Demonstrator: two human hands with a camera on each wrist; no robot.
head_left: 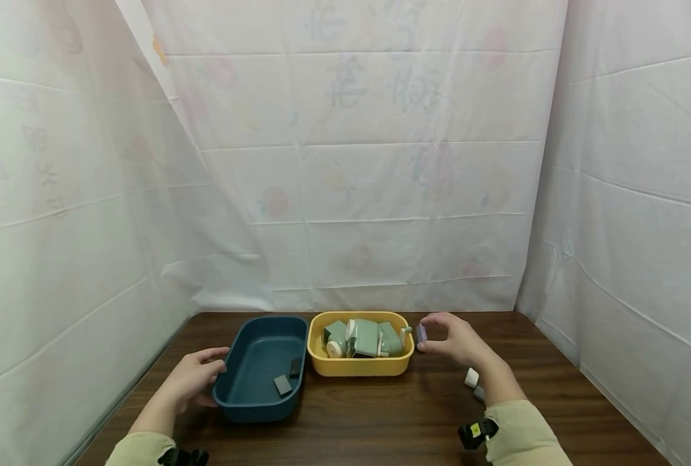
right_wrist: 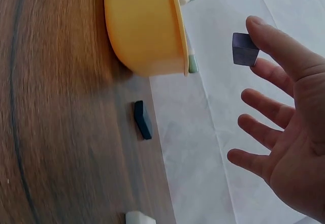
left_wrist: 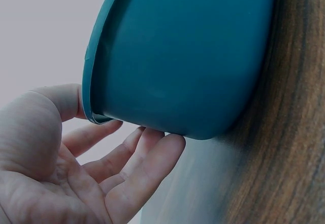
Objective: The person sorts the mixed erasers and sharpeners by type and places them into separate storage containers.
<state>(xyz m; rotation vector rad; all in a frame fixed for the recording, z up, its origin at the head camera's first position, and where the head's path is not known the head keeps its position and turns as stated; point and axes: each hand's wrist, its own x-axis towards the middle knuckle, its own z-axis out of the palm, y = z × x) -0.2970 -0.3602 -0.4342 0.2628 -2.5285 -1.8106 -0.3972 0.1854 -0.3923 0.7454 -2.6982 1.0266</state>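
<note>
My left hand (head_left: 191, 385) is at the left side of a dark blue plastic bin (head_left: 246, 412), the thumb at its rim and the curved fingers against its outer wall. Two small dark blocks lie inside, a grey one (head_left: 283, 386) and a blackish one (head_left: 296, 367). With thumb and index finger, my right hand (head_left: 459, 343) pinches a small purple block (right_wrist: 245, 50); the other fingers are spread. That block is raised beside the right end of a yellow bin (head_left: 360, 367), which holds several pale green pieces (head_left: 365, 338).
On the brown wooden table (head_left: 374, 421), a white block (head_left: 471, 377) and a grey block (head_left: 479, 393) lie by the right wrist. A dark block (right_wrist: 142, 120) shows near the yellow bin in the right wrist view. White sheets (head_left: 380, 194) hang behind and on both sides.
</note>
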